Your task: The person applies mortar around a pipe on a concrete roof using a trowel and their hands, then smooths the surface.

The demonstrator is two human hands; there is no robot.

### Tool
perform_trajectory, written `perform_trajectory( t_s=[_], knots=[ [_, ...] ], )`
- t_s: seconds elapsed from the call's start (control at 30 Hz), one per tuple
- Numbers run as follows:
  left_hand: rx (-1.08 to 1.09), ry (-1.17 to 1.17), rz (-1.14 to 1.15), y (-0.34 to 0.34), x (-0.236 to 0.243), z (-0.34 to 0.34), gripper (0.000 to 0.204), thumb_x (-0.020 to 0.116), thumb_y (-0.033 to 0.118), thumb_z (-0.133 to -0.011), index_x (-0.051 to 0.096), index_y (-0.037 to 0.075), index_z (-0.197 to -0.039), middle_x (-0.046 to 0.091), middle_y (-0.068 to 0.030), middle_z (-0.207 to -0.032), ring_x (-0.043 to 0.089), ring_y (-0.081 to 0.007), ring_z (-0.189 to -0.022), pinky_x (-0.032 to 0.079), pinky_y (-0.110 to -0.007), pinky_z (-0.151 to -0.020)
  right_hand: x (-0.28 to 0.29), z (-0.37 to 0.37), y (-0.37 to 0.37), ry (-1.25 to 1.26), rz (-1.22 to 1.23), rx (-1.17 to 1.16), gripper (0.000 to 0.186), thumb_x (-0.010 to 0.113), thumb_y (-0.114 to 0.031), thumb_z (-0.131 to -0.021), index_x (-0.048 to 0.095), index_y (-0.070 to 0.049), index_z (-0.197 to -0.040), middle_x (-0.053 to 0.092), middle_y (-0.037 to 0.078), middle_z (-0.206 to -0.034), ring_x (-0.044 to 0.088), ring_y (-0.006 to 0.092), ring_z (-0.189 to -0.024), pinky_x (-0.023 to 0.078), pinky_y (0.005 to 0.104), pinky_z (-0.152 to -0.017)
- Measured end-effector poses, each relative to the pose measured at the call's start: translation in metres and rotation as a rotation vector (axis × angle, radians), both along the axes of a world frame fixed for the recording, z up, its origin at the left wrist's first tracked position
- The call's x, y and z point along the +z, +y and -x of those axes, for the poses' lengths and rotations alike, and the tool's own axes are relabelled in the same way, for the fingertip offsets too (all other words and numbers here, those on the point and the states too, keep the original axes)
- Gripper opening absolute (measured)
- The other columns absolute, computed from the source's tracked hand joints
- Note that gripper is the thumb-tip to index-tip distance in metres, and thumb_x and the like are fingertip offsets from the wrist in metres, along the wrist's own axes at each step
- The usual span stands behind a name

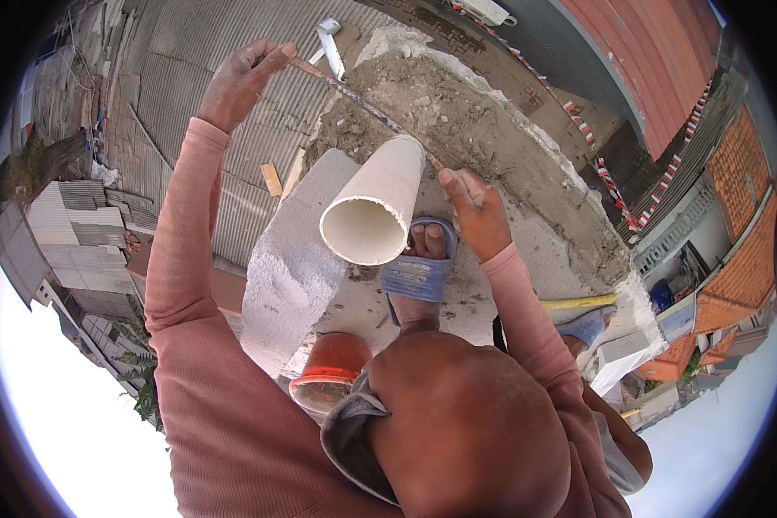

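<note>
A long, thin, rusty bar-like tool (358,98) slants across the far end of a white plastic pipe (387,177). My left hand (240,85), raised at the upper left, is closed round the tool's far end. Lower and to the right, my right hand (479,211) pinches its near end beside the pipe. The tool's middle passes just beyond the pipe; whether they touch, I cannot tell. The pipe stands tilted, its open, rough-edged mouth facing up toward me. Its lower end is hidden. A foot in a blue sandal (419,274) is close against the pipe's right side.
Wet grey mortar (457,108) covers the ledge beyond the pipe. A pale block (289,250) lies to the left, with an orange bucket (332,356) nearer. Corrugated roofing (207,43) lies below at left. Red-and-white tape (609,186) and a yellow bar (578,302) are at right.
</note>
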State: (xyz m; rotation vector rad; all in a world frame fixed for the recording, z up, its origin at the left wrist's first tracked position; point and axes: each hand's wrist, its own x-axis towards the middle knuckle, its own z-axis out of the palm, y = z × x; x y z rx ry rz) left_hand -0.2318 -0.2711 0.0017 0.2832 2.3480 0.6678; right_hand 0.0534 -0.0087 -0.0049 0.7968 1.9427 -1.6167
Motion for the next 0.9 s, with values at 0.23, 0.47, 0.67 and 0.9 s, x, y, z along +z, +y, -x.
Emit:
perform_trajectory(
  t_s=[0.23, 0.47, 0.67, 0.9],
  knots=[
    [-0.089, -0.042, -0.108, 0.019, -0.01, -0.032, 0.042, 0.06, 0.041, -0.101, 0.065, 0.001, -0.094, 0.051, -0.0023, -0.076, 0.046, -0.0124, -0.071, 0.042, -0.031, -0.067, 0.011, -0.046, 0.015, -0.095, -0.023, 0.041, 0.045, 0.052, -0.04, -0.105, 0.062, 0.0, -0.087, 0.06, 0.012, -0.071, 0.054, 0.0208, -0.066, 0.047, 0.0338, -0.068],
    [-0.133, 0.071, -0.155, 0.034, 0.003, -0.043, 0.046, 0.063, 0.047, -0.098, 0.066, 0.001, -0.092, 0.05, -0.0025, -0.075, 0.046, -0.0128, -0.068, 0.041, -0.031, -0.063, 0.01, -0.054, 0.016, -0.081, 0.02, -0.015, 0.044, 0.053, -0.039, -0.105, 0.061, -0.001, -0.085, 0.055, 0.009, -0.07, 0.052, 0.0149, -0.069, 0.045, 0.0313, -0.067],
    [-0.082, -0.148, -0.092, 0.038, -0.016, -0.039, 0.04, 0.064, 0.042, -0.098, 0.067, 0.002, -0.091, 0.047, 0.0016, -0.073, 0.04, -0.011, -0.066, 0.036, -0.027, -0.06, 0.006, -0.069, 0.018, -0.11, -0.012, -0.019, 0.041, 0.053, -0.038, -0.105, 0.061, -0.001, -0.088, 0.055, 0.009, -0.072, 0.049, 0.015, -0.07, 0.045, 0.0311, -0.069],
    [-0.169, 0.086, -0.267, 0.03, -0.014, -0.067, 0.043, 0.064, 0.044, -0.098, 0.066, 0.001, -0.09, 0.048, 0.0008, -0.074, 0.042, -0.0103, -0.07, 0.037, -0.028, -0.062, 0.014, -0.079, 0.025, -0.042, -0.005, -0.046, 0.04, 0.053, -0.036, -0.106, 0.06, -0.001, -0.088, 0.052, 0.011, -0.071, 0.047, 0.0175, -0.068, 0.044, 0.0323, -0.066]
  ],
)
